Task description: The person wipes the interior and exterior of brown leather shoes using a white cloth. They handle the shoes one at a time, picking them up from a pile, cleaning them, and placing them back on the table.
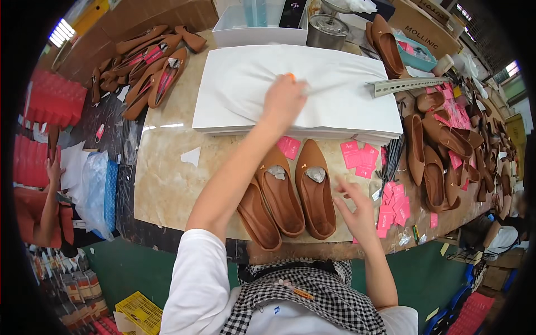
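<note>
My left hand [284,102], blurred, is on the top sheet of a stack of white paper [343,83], and creases spread from it. Something orange [290,76] shows at its fingertips; whether the fingers pinch the sheet is unclear. Beside the front shoes, my right hand [355,209] holds nothing, its fingers apart. Between my arms lie two brown pointed flats, a middle shoe [284,205] and a right shoe [320,205], each with crumpled grey paper at its toe opening. A third brown shoe [261,217] lies left of them, its toe hidden under my left forearm.
Pink printed cards [362,158] lie right of the shoes, near black cords [391,157]. Brown shoes are heaped at left [150,63] and right [444,142]. A slotted metal angle bar [408,86] rests on the stack's right end. Behind stands a white box [259,35]. A co-worker's hand [54,169] shows far left.
</note>
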`<state>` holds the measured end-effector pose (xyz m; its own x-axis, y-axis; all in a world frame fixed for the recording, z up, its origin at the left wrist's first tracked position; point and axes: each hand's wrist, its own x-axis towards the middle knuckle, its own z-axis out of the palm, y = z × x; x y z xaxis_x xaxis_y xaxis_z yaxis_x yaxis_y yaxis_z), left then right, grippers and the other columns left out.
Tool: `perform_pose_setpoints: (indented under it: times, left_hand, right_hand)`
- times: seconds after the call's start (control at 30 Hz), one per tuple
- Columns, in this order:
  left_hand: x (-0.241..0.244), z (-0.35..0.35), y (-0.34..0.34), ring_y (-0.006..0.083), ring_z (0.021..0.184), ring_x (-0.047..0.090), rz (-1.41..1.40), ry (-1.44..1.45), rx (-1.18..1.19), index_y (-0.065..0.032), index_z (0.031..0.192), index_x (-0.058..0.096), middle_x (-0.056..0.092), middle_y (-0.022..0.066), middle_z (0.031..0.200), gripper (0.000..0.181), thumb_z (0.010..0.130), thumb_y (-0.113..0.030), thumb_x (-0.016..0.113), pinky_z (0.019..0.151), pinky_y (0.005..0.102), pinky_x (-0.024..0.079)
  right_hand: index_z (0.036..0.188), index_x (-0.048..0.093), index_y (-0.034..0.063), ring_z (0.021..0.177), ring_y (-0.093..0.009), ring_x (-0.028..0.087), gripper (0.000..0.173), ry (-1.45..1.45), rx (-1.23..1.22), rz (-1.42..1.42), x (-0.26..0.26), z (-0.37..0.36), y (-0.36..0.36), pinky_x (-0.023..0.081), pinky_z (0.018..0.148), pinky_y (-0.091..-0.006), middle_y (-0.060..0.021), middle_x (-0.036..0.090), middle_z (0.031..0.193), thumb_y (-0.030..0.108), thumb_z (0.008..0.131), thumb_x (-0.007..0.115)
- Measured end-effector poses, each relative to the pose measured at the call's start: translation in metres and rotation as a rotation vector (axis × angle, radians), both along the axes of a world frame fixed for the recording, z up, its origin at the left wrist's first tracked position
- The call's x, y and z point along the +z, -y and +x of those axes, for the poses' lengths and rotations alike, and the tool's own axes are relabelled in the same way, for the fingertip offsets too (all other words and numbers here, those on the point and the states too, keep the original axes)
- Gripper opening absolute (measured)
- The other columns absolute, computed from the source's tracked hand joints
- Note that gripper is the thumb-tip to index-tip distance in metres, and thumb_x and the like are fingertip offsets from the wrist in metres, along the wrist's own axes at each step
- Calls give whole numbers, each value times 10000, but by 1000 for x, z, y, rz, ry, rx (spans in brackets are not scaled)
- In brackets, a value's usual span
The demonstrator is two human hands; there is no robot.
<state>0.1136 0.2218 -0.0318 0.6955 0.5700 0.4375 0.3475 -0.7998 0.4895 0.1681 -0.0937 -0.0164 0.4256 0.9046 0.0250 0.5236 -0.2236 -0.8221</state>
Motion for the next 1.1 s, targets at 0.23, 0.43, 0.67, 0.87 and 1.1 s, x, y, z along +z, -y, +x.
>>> perform_pose_setpoints:
  times: [0.23,0.43,0.67,0.87,1.1]
  left_hand:
    - [84,-92,194,307,992,651,-88,298,-770,-78,793,652,662,126,974,171,741,-228,717,975,492,450]
    - [50,-162,172,261,1259,544,-422,159,224,-99,1166,670,617,152,1217,382,820,-250,727,1005,454,458]
    - [17,-209,171,266,1186,593,-1503,778,248,-40,1411,483,568,137,1344,470,1016,-295,495,941,372,506]
    - [-5,-218,247,284,870,668,-200,-193,-14,-16,840,712,701,139,855,258,802,-270,687,794,413,505]
    - [-11,-206,245,297,817,678,-214,-207,52,-35,789,714,717,148,848,177,808,-210,707,803,406,485]
  right_hand:
    - [1419,480,48,1114,-223,637,516,-1648,-280,178,3,-1,-8,542,948,-378,-116,577,1361,263,970,611]
    - [1390,507,16,1205,-264,594,560,-111,165,46,24,-20,-63,503,985,-366,-162,567,1374,74,864,691]
    - [1331,566,32,1044,-272,690,557,-444,310,109,5,-80,-113,562,880,-378,-179,669,1213,-16,794,705]
    - [908,654,84,850,-257,620,171,677,562,134,-29,-126,-104,548,728,-355,-89,535,924,75,738,643]
    - [1021,659,45,947,-277,591,259,543,516,39,-29,-133,-138,463,860,-393,-93,594,940,161,790,650]
